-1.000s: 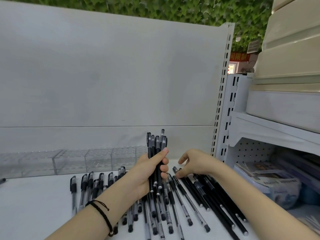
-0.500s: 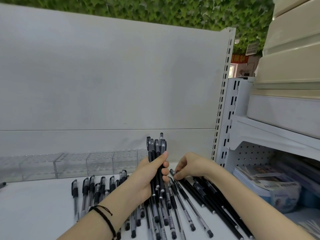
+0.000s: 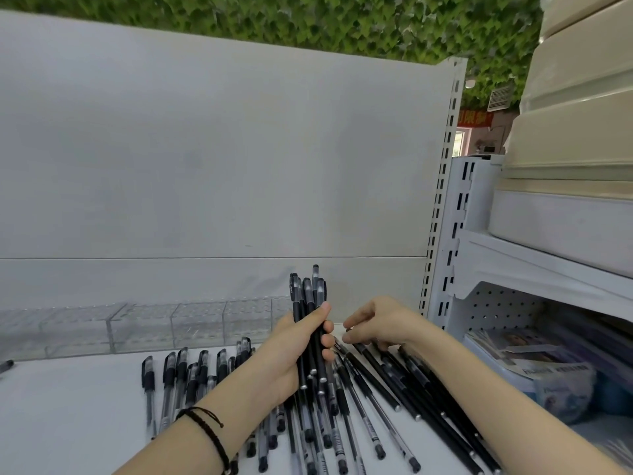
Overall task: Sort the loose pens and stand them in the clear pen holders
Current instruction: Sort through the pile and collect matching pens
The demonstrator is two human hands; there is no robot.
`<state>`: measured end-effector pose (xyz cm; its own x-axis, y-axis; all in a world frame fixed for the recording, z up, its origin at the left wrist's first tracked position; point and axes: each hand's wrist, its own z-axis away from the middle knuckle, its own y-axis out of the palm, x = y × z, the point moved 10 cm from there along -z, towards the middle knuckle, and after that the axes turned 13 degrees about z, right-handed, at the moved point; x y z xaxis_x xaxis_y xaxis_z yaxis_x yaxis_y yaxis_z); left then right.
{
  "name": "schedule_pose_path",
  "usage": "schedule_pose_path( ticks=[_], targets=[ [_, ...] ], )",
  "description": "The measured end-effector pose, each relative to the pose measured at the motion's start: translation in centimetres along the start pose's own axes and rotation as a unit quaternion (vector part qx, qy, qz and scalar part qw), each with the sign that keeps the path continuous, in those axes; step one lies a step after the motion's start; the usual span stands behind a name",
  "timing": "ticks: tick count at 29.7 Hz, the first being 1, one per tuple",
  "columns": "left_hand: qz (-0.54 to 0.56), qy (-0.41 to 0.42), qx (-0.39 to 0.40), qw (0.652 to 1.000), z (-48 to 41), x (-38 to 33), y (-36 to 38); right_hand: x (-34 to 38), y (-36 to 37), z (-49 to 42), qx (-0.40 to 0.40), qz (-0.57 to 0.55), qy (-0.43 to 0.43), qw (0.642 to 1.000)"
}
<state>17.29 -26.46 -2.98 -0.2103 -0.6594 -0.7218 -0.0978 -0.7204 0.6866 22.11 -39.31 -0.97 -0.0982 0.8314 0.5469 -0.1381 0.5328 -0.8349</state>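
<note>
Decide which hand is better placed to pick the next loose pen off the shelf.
Right. The left hand grips an upright bundle of pens, so it is full; the right hand reaches the end of a loose black pen.

Soft, even light is filling the scene, leaving the white back panel (image 3: 205,159) bright, while only faint shadows are falling beneath the pens (image 3: 363,402) on the table (image 3: 68,423). The wide lens is bowing straight lines toward the edges, and the packaged goods (image 3: 537,361) at right are looking smeared and soft.
</note>
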Motion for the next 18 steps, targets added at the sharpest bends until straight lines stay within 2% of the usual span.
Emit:
schedule_pose_path(
  ticks=[9, 18],
  targets=[
    [0.008, 0.007, -0.01, 1.0, 0.1, -0.3, 0.0, 1.1, 1.5, -0.4, -0.01, 0.087, -0.003, 0.996],
    [0.004, 0.01, -0.017, 1.0, 0.1, -0.4, -0.1, 1.0, 1.9, -0.7, -0.004, 0.03, -0.013, 0.999]
  ],
)
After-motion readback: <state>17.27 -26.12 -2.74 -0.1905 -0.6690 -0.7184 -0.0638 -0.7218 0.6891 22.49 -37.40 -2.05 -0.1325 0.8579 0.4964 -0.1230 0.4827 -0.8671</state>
